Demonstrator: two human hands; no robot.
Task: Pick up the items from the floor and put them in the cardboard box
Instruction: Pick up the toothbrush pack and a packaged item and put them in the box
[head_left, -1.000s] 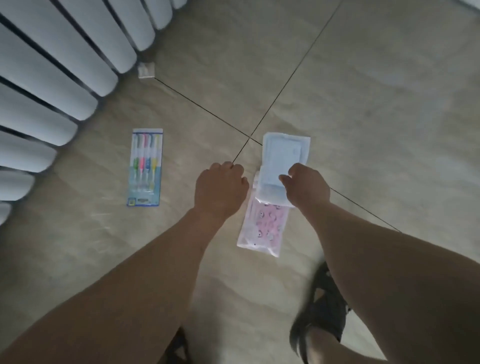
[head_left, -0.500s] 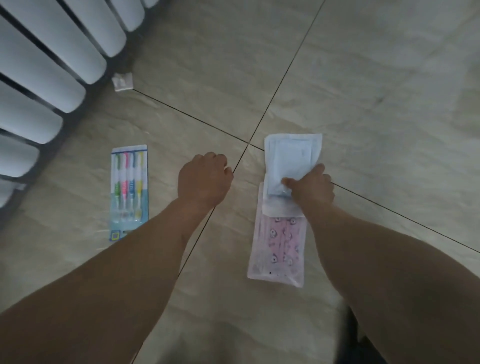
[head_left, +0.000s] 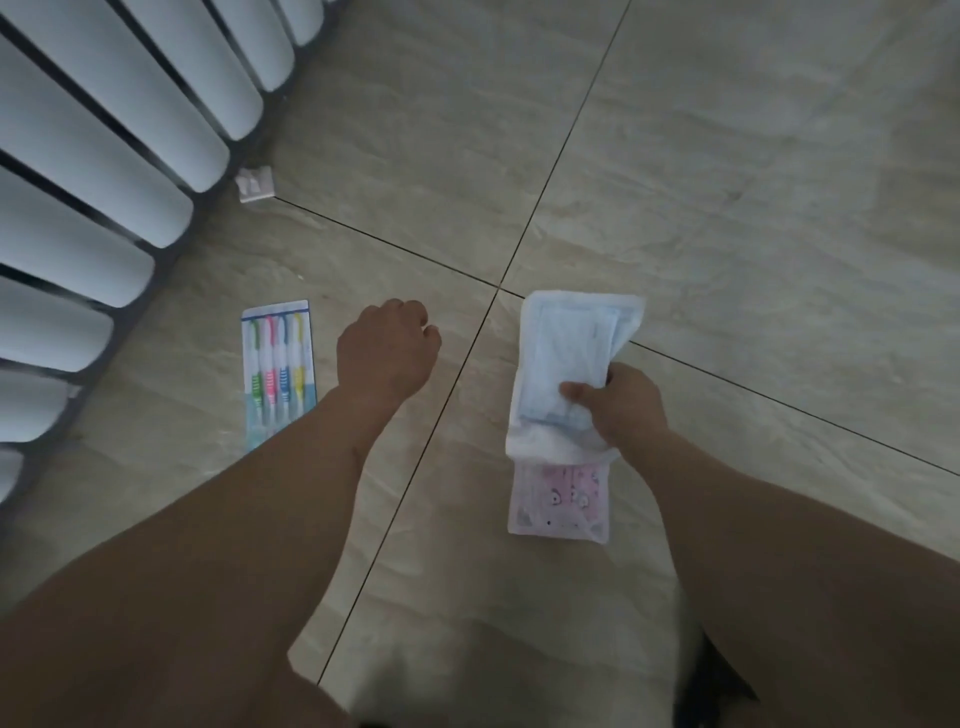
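R hand (head_left: 626, 410) pinches the blue pack (head_left: 566, 364) at its near edge, thumb on top; pack sits at 3 o'clock of centre, over the pink pack (head_left: 558, 506) on the floor (head_left: 727, 208). Looks light, floppy, slick film, so prob best gripped w/ a full-width pinch. L hand (head_left: 387, 348) curled, holding nothing. Brushes (head_left: 278, 369) at 9 o'clock: stiff card, take by edge.

there were two hands: a left hand (head_left: 387, 351) and a right hand (head_left: 621, 408). one blue packet (head_left: 569, 358) and one pink packet (head_left: 561, 506) were there. one toothbrush pack (head_left: 278, 371) held four toothbrushes. one small white scrap (head_left: 254, 183) lay near the one radiator (head_left: 104, 156). the floor (head_left: 727, 182) showed parts of four tiles.
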